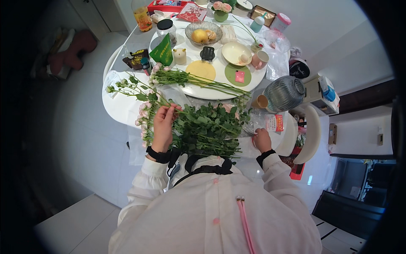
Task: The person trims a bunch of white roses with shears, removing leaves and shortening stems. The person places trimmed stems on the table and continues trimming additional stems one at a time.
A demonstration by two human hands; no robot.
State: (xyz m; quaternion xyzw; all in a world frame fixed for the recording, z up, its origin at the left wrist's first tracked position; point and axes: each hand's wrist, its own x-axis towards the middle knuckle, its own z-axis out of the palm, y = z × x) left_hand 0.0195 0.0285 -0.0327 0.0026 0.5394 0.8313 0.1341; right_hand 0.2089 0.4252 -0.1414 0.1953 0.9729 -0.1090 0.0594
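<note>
Between the thumb and fingers of my left hand (165, 122) is the stem of a rose spray (136, 90) with small pale buds, which points up and left. Below it lies a thick heap of leafy rose stems (203, 130), with pink rose heads (144, 111) along its left side. My right hand (262, 139) rests at the heap's right, fingers curled around something red and dark, perhaps the handles of scissors; the rest is hidden. Another bunch of roses (171, 76) with bared stems lies across the edge of the raised round tray.
A ribbed glass vase (284, 93) lies on its side at the right by a tan cup (260, 101). On the round tray (203, 93) stand a fruit bowl (203, 30), a cream bowl (236, 52) and a pink mug (260, 59). A white chair (309, 136) is at the right.
</note>
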